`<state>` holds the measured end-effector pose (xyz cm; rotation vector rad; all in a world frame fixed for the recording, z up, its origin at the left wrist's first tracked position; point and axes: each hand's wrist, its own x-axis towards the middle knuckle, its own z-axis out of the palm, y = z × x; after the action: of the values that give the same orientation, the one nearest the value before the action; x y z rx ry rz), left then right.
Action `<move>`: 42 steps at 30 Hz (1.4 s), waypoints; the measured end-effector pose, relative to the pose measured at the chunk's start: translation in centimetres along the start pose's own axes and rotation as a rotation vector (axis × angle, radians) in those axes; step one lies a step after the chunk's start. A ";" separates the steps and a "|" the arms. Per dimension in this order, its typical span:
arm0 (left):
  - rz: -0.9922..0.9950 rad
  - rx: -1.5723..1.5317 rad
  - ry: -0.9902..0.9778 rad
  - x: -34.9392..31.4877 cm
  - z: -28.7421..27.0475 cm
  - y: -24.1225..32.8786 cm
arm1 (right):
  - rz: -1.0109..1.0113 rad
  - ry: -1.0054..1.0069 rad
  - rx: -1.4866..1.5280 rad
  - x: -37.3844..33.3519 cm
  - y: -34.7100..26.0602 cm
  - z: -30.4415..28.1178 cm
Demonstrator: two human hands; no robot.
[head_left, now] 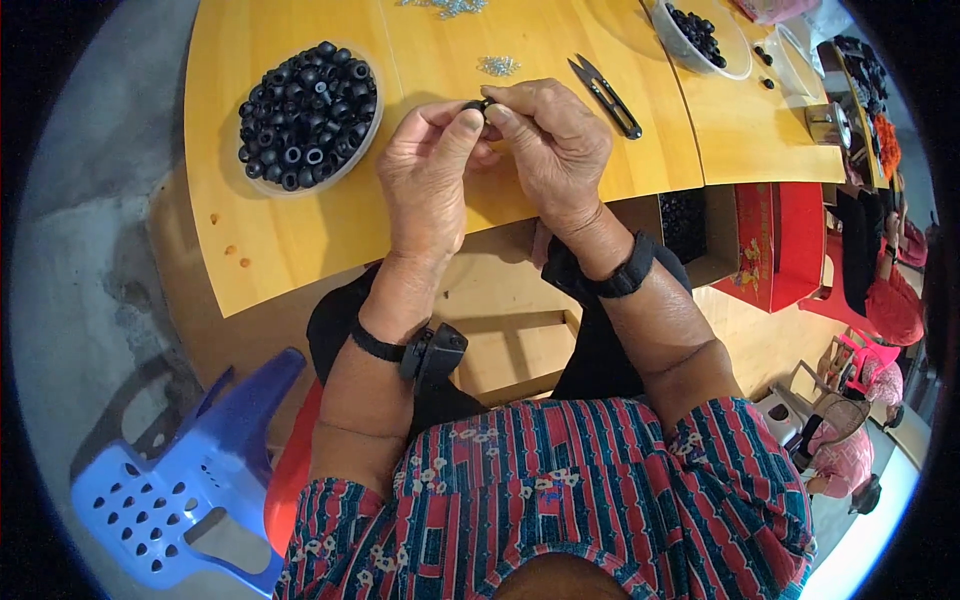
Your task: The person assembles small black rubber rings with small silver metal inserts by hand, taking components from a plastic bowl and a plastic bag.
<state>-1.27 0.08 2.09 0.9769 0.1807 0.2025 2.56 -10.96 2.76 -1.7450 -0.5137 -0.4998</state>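
Observation:
Above the table's near edge, my left hand (pixel 428 175) and my right hand (pixel 560 145) meet, fingertips pinched together on a small black round plastic piece (pixel 477 104). My fingers cover most of it, so its full shape is hidden. Left of my hands stands a clear round tub (pixel 377 122) heaped with similar hollow black pieces (pixel 300 110). Just beyond my fingers lies a little pile of small silvery metal parts (pixel 498 66), too small to name surely. Black thread snips (pixel 606 95) rest on the yellow table (pixel 290 240) to the right of my right hand.
More silvery parts (pixel 447 7) lie at the far edge. A clear bowl (pixel 745 60) of black pieces and a metal cup (pixel 828 126) stand far right. Below are a red carton (pixel 780 245) and a blue plastic chair (pixel 150 510). Other people (pixel 893 305) sit at right.

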 end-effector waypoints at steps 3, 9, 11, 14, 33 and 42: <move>-0.053 -0.019 0.001 0.0 0.0 0.1 | -0.001 -0.025 0.057 0.1 -0.1 -0.3; -0.040 -0.003 -0.020 0.1 -0.1 0.0 | 0.477 -0.124 0.514 0.2 0.5 -1.0; -0.047 0.032 -0.038 0.0 -0.2 0.2 | 0.700 -0.188 0.786 0.3 1.0 -1.2; -0.010 0.113 -0.090 0.1 -0.2 0.5 | 0.773 -0.291 0.988 0.6 1.2 -1.7; 0.155 0.291 -0.175 0.4 -0.2 0.4 | 0.792 -0.369 1.024 1.2 0.3 -2.0; 0.070 0.300 -0.250 0.5 -0.2 0.3 | 0.431 -0.353 0.531 0.7 -0.1 -1.1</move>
<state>-0.88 0.49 2.21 1.2984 -0.0549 0.1167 3.03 -11.95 3.53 -1.3682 -0.4453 0.2422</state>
